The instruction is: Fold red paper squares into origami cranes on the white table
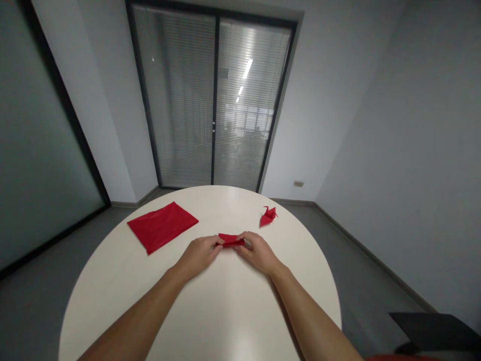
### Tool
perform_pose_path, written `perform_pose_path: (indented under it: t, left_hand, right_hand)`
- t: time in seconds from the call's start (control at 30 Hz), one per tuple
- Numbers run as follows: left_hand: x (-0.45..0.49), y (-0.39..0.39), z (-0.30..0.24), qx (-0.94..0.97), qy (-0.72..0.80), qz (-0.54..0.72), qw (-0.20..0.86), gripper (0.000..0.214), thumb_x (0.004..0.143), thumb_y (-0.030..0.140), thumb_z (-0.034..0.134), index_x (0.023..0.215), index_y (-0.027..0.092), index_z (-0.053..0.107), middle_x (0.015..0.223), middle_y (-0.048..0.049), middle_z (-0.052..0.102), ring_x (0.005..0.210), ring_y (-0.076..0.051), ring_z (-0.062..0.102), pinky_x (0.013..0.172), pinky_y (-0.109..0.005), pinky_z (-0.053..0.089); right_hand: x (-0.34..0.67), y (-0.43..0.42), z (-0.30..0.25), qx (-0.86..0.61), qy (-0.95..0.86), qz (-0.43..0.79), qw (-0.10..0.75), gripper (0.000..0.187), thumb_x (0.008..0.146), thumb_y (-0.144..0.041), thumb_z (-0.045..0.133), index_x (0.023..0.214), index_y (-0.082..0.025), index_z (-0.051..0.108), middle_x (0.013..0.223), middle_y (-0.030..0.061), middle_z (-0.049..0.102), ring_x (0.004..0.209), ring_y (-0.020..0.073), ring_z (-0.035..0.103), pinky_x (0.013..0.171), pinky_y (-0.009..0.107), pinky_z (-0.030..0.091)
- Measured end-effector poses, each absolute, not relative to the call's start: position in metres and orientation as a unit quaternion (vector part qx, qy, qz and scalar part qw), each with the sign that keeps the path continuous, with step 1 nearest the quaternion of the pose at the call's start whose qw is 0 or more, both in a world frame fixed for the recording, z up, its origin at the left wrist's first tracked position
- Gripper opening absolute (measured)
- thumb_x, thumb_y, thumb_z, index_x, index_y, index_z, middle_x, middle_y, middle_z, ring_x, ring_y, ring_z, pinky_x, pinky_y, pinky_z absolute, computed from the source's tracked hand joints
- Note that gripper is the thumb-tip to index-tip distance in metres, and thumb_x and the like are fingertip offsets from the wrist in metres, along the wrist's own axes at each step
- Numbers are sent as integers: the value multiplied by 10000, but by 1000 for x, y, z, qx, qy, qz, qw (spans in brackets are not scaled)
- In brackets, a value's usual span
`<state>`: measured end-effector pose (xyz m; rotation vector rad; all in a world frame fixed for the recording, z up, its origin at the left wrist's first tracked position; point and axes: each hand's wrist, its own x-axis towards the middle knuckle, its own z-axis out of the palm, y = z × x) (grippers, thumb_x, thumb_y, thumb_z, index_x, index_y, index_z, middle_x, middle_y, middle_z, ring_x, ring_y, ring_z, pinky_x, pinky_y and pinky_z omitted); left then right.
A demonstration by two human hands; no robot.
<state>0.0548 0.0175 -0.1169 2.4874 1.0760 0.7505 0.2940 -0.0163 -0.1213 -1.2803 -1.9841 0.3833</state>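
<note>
A small folded piece of red paper [230,239] is held between my two hands over the middle of the round table. My left hand [203,253] pinches its left end between thumb and fingers. At the right end, my right hand [258,250] grips it the same way, thumb below and fingers on top. Beyond my right hand stands a finished red paper crane [268,216]. Flat on the table, to the left of my left hand, lies a larger red sheet or stack of paper [163,227].
The round white table [221,311] fills the space before me. Behind it is a dark-framed glass door with blinds [240,100]. A frosted glass panel [41,150] stands at left. Part of a black object, perhaps a chair [439,331], shows at lower right.
</note>
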Motion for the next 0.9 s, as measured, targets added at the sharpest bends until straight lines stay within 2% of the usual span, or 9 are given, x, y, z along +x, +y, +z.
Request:
perform_pose_path:
  t: [0.27,0.4,0.57,0.77,0.9]
  left_hand:
    - [59,14,-111,836,373,358,184,207,979,264,495,1066,253,682,1028,-16,770,946,-216,711,859,-302,502]
    - [63,15,-113,806,344,413,247,221,964,241,481,1060,226,680,1050,-28,758,961,-197,702,860,-288,520]
    - [68,20,-120,761,332,449,332,221,922,238,502,989,198,709,993,-40,761,942,-196,703,855,-299,540]
    - [70,24,-122,708,347,471,395,210,883,281,542,949,178,712,962,-61,763,906,-207,718,830,-316,564]
    - [72,23,-122,690,346,485,411,220,870,307,566,942,174,726,955,-72,772,908,-221,726,853,-344,570]
  right_hand:
    - [296,-16,-118,-494,-757,107,415,215,902,-142,540,1054,-231,662,1044,51,726,968,214,661,872,341,505]
    - [297,-17,-115,-461,-756,110,451,277,886,-106,487,1073,-225,653,1062,63,722,987,213,670,867,341,520]
    - [298,-17,-116,-416,-761,134,481,362,836,-34,453,1036,-222,689,1094,79,726,1048,216,669,943,372,517]
    - [298,-16,-115,-422,-737,159,504,365,835,-55,490,975,-238,773,1116,81,745,1053,221,684,949,384,521]
    - [298,-18,-114,-429,-717,199,513,321,874,-140,504,991,-235,787,1123,83,755,1079,229,680,987,409,507]
